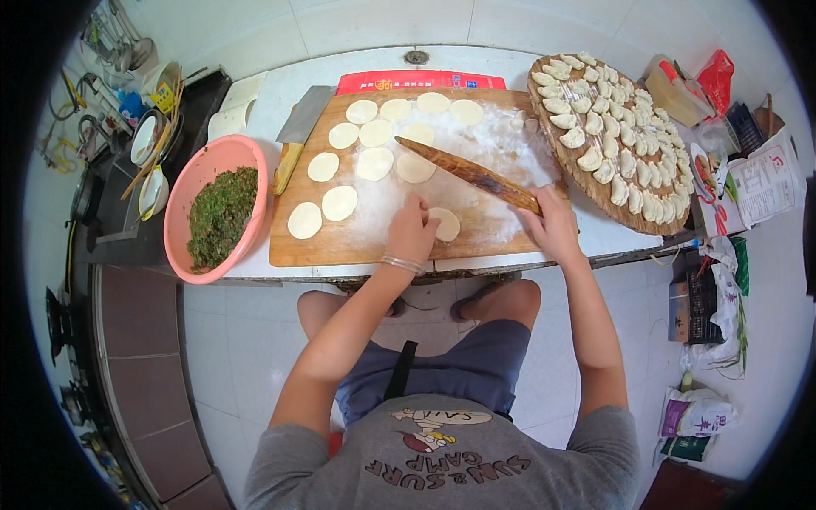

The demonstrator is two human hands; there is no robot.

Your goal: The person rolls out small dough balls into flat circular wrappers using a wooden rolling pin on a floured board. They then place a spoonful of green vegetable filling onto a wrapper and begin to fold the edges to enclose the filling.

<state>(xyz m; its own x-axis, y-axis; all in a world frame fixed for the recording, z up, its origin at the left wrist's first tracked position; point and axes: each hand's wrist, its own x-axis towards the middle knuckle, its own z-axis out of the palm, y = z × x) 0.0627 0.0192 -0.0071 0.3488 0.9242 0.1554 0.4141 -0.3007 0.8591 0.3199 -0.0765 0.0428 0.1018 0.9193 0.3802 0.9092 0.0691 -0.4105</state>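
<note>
My right hand (pixel 553 225) is wrapped around the thick end of a brown wooden rolling pin (pixel 467 171), which slants up and left over the floured wooden board (pixel 289 242). The pin's tapered tip reaches over a round dough wrapper (pixel 416 136). My left hand (pixel 411 231) is low over the board's front part, fingers bent and thumb apart from them. The thumb is at the left edge of another dough wrapper (pixel 445 224); nothing shows between thumb and fingers. Several thin, pale wrappers, such as one at the left (pixel 304 219), lie flat, some edges touching.
A pink bowl of chopped green filling (pixel 223 212) stands left of the board. Between them lies a cleaver (pixel 307 115) with a wooden handle. At the right, a round wooden board (pixel 586 191) carries rows of folded dumplings. A red flat box (pixel 422 81) sits behind.
</note>
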